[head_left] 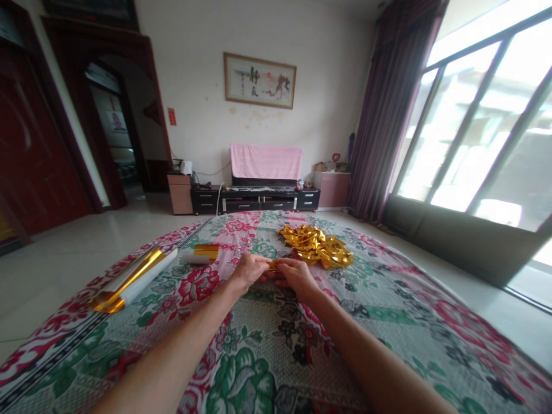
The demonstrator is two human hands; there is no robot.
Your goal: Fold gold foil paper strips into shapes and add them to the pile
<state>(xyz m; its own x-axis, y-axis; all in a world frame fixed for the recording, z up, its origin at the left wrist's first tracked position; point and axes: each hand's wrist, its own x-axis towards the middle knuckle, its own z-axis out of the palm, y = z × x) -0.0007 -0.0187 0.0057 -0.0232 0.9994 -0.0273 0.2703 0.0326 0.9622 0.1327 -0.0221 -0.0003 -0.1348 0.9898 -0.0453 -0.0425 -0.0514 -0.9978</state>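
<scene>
Both of my hands meet over the middle of the flowered cloth point(241, 374). Between their fingertips is a small piece of gold foil paper point(273, 265), mostly covered by the fingers. My left hand point(250, 271) is closed on its left side, and my right hand point(297, 275) on its right side. Just beyond my right hand lies a heap of folded, shiny gold foil pieces point(317, 247). To the left of my left hand rests a short stack of gold and white foil sheets point(202, 253), with its edges curling.
Farther left, a larger roll of gold and white foil paper point(133, 282) lies near the cloth's edge. Across the room stand a black TV cabinet point(248, 204) and a screen draped with a pink towel point(266, 161). Windows point(466, 126) and a purple curtain point(375, 115) are on the right.
</scene>
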